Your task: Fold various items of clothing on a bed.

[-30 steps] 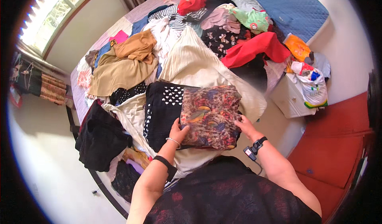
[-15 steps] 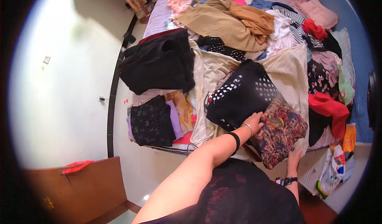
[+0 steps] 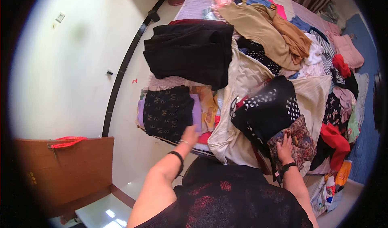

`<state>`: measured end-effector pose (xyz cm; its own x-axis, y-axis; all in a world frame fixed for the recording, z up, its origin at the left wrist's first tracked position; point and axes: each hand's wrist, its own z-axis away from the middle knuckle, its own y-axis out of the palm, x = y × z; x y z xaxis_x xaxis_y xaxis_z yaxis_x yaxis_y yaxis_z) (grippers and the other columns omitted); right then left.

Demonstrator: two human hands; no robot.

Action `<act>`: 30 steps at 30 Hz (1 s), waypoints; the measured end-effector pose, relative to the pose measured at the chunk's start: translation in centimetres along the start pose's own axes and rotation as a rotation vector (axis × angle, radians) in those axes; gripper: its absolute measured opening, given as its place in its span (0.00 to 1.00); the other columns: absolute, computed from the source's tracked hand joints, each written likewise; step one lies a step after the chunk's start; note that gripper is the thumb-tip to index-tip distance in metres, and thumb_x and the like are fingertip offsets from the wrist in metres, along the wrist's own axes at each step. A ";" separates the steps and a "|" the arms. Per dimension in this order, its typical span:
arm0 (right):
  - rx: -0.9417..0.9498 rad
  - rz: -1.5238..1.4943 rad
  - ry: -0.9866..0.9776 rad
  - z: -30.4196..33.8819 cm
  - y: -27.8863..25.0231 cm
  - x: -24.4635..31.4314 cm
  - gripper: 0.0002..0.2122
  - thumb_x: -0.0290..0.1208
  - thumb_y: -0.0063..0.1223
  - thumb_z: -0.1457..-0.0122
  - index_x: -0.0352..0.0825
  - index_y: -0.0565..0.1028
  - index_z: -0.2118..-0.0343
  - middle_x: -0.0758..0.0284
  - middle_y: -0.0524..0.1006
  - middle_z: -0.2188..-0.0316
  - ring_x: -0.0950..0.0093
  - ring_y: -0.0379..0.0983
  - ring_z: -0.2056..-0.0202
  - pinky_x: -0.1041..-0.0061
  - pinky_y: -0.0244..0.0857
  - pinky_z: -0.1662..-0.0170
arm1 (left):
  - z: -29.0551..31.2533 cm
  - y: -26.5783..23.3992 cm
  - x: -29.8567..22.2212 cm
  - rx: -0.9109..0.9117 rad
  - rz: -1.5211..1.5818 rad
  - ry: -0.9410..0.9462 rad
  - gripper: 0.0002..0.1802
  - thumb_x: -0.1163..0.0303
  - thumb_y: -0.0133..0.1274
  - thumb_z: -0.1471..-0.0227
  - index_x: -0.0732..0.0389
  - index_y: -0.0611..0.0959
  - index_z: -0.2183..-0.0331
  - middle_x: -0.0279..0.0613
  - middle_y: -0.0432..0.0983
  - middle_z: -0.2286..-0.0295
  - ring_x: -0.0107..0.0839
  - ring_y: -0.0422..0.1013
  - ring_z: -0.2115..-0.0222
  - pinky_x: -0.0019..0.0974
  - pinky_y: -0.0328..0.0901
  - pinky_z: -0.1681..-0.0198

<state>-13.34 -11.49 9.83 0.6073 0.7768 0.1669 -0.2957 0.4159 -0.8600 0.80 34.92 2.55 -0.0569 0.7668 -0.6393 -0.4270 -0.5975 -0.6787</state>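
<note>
My right hand (image 3: 285, 150) lies flat, fingers outstretched, on a folded brownish-red patterned garment (image 3: 302, 137). That garment rests over the near right corner of a black garment with white dots (image 3: 264, 106). Further left, my left hand (image 3: 190, 135) is at the near right edge of a folded black garment with printed letters (image 3: 167, 110). Its fingers are smeared by motion, and whether they touch the cloth I cannot tell. Beneath the lettered garment, a purple cloth (image 3: 197, 108) shows along its side.
Folded black clothes (image 3: 190, 52) lie beyond the lettered pile. A cream cloth (image 3: 313, 94) spreads under the dotted garment. Tan trousers (image 3: 258, 29) and mixed clothes heap at the back; a red garment (image 3: 336, 145) hangs at the right edge. A brown wooden board (image 3: 68, 175) stands lower left.
My left hand has moved left from the dotted garment to the lettered pile. My right hand has come onto the patterned garment, which now looks folded smaller. The whole view has shifted.
</note>
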 end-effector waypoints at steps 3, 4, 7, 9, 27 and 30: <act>0.062 0.014 -0.024 -0.6 0.1 -0.1 0.33 0.46 0.41 0.44 0.42 0.42 0.38 0.50 0.41 0.39 0.55 0.35 0.38 0.52 0.37 0.41 | 1.6 -6.6 8.8 -0.395 -0.180 -0.230 0.23 0.73 0.49 0.61 0.65 0.73 0.57 0.55 0.68 0.61 0.51 0.63 0.57 0.45 0.59 0.51; 0.045 0.022 -0.019 -0.7 0.1 0.2 0.33 0.46 0.41 0.44 0.43 0.42 0.38 0.51 0.41 0.39 0.55 0.35 0.38 0.52 0.38 0.41 | 2.1 -8.5 11.3 -0.524 -0.228 -0.253 0.23 0.73 0.50 0.60 0.66 0.72 0.57 0.56 0.68 0.60 0.52 0.63 0.57 0.45 0.58 0.51; 0.110 0.069 0.045 -1.0 0.4 1.3 0.34 0.45 0.40 0.43 0.42 0.40 0.38 0.47 0.41 0.39 0.51 0.38 0.39 0.54 0.41 0.41 | 2.0 -12.5 16.8 -0.679 -0.194 -0.494 0.26 0.67 0.50 0.55 0.70 0.67 0.54 0.60 0.64 0.55 0.52 0.60 0.51 0.45 0.54 0.46; 0.080 0.079 0.103 -0.9 0.6 2.1 0.35 0.43 0.41 0.43 0.40 0.38 0.39 0.44 0.41 0.40 0.49 0.41 0.40 0.55 0.42 0.41 | 0.9 -14.1 19.2 -0.685 -0.182 -0.547 0.27 0.66 0.49 0.53 0.70 0.66 0.53 0.61 0.63 0.53 0.52 0.58 0.50 0.45 0.53 0.45; 0.074 0.043 0.306 1.5 0.9 4.0 0.34 0.42 0.38 0.44 0.43 0.37 0.38 0.50 0.37 0.38 0.51 0.35 0.38 0.53 0.39 0.40 | -2.3 -19.3 16.0 -0.283 0.392 -0.352 0.30 0.73 0.54 0.67 0.67 0.72 0.55 0.45 0.73 0.63 0.39 0.70 0.64 0.37 0.65 0.59; 0.098 0.041 0.288 1.5 0.3 3.2 0.33 0.43 0.38 0.43 0.44 0.37 0.38 0.51 0.37 0.38 0.55 0.34 0.37 0.54 0.36 0.39 | -1.7 -20.2 9.9 -0.250 0.557 -0.262 0.31 0.74 0.50 0.67 0.67 0.70 0.54 0.42 0.72 0.62 0.38 0.69 0.63 0.37 0.63 0.57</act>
<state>-12.59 -8.12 10.83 0.7732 0.6338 -0.0222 -0.3852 0.4414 -0.8104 10.36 54.18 9.33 -0.4393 0.3400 -0.8315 -0.0497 -0.9334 -0.3554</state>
